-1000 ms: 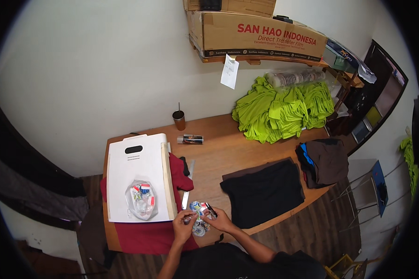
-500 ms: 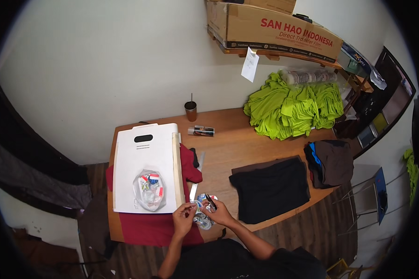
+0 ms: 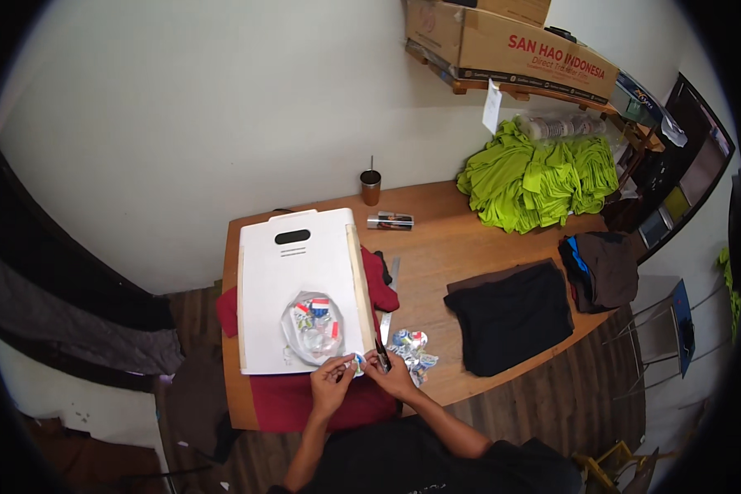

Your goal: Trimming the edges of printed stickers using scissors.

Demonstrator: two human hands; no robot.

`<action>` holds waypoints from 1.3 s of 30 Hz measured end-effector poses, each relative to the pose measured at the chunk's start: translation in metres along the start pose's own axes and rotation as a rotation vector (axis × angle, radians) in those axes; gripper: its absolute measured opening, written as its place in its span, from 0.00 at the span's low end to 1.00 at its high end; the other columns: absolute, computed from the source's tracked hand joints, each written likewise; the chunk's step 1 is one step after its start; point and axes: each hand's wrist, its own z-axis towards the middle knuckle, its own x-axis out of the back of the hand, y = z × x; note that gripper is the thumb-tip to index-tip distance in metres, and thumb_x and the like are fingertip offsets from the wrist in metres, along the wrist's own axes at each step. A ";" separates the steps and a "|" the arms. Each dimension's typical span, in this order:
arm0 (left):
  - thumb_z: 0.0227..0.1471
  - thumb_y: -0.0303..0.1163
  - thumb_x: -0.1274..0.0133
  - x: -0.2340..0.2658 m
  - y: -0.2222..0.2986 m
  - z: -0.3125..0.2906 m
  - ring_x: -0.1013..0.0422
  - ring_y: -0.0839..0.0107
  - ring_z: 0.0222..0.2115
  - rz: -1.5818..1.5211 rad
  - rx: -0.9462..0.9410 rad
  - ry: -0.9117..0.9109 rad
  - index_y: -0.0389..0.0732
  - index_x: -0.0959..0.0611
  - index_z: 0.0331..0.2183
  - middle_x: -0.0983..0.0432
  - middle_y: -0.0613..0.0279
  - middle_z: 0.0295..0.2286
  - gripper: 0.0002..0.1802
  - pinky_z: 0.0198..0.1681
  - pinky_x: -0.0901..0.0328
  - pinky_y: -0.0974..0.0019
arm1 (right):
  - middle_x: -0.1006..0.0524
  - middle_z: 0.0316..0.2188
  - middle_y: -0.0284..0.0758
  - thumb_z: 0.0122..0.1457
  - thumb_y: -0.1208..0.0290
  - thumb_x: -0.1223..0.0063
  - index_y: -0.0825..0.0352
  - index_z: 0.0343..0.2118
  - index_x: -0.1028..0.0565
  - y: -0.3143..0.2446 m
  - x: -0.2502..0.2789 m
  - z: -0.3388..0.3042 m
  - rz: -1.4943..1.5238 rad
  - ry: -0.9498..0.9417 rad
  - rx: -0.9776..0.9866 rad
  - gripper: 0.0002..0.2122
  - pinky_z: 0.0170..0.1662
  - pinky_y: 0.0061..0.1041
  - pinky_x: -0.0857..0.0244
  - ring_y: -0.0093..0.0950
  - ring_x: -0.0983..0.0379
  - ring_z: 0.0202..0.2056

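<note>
My left hand (image 3: 332,384) pinches a small printed piece of film or sticker (image 3: 357,363), mostly white with blue and green. My right hand (image 3: 393,377) meets it at the other edge with the fingertips, and a slim black tool (image 3: 382,356), its exact kind unclear, is gripped in that same hand. Both hands are over the lower right corner of a white board (image 3: 259,296). On the board sits an open clear plastic bag (image 3: 291,339) with red, white and blue pieces in it. Just right of my right hand lies a loose pile of similar printed pieces (image 3: 417,356).
Dark red cloth (image 3: 296,403) lies under the board, with a metal ruler (image 3: 395,276) beside it. Folded black fabric (image 3: 514,321), a dark garment stack (image 3: 605,272), lime-green shirts (image 3: 539,181), a tumbler (image 3: 370,189) and a small cylinder (image 3: 390,221) share the wooden table. A carton (image 3: 535,62) sits on a shelf above.
The view has turned left. My hands have moved left from over the pile of printed pieces to the board's corner, uncovering the pile, with a small piece now held between them.
</note>
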 end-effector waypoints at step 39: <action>0.52 0.15 0.44 0.048 0.113 0.049 0.25 0.71 0.38 -0.267 -0.145 0.038 0.25 0.23 0.47 0.25 0.53 0.41 0.19 0.40 0.25 0.71 | 0.20 0.31 0.40 0.54 0.67 0.42 0.63 0.38 0.20 -0.008 -0.039 0.010 -0.842 0.029 0.102 0.11 0.34 0.34 0.29 0.38 0.21 0.31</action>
